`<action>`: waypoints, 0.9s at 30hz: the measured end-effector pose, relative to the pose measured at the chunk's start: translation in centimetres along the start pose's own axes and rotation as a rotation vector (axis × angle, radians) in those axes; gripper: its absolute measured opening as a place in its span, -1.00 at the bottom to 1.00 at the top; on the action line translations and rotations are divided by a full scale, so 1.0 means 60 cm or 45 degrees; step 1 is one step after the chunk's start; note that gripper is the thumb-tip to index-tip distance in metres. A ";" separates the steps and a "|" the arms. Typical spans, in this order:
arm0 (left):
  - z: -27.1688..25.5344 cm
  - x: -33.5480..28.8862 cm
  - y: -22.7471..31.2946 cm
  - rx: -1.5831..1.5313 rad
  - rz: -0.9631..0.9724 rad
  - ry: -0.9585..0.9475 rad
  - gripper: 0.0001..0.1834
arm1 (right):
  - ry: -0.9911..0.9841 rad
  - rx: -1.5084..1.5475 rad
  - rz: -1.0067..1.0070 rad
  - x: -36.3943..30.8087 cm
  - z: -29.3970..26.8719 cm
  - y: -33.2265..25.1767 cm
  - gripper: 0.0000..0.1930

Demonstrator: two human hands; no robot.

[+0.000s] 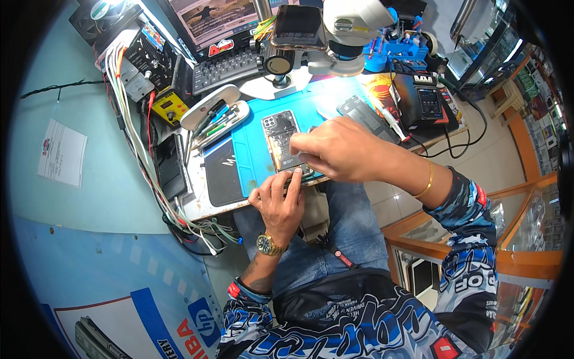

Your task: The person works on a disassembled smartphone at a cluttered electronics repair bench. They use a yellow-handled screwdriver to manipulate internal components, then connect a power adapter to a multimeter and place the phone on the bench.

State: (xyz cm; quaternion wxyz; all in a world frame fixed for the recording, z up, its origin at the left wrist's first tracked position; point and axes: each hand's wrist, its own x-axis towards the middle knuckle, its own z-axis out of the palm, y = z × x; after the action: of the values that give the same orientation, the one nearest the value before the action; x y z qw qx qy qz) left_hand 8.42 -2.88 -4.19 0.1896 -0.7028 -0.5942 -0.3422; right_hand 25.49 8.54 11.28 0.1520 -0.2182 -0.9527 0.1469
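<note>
A smartphone (277, 139) with its back off lies on the blue work mat (244, 157), camera cluster at the far end and inner parts showing. My left hand (280, 200) grips its near end, fingertips on the lower edge. Over the phone's right side is my right hand (342, 149), fingers pinched together. Whatever it holds is hidden by the fingers. To the right on the mat lies a dark flat panel (363, 115), like a phone's back cover.
A microscope (350, 45) stands over the mat's far side. An open case of tools (218, 122) sits left, near a keyboard (227, 70) and cables (133, 128). At the right are a soldering iron (391, 124) and a black station (426, 102). Blue holders (391, 54) stand behind.
</note>
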 end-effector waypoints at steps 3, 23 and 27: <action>0.004 0.001 -0.005 -0.014 0.028 0.023 -0.36 | 0.042 0.006 0.079 0.000 -0.002 -0.009 -0.73; -0.116 0.066 0.025 -1.007 -0.361 0.186 -0.73 | 0.353 0.520 0.109 -0.049 -0.052 -0.068 -0.69; -0.127 0.069 0.027 -1.066 -0.355 0.187 -0.74 | 0.340 0.479 0.084 -0.052 -0.058 -0.075 -0.66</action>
State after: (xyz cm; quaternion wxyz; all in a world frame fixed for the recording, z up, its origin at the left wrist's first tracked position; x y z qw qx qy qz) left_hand 8.29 -5.47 4.25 -0.1174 -0.6059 -0.4787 -0.6245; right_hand 27.74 3.95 15.32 0.3099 -0.2347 -0.8724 0.2965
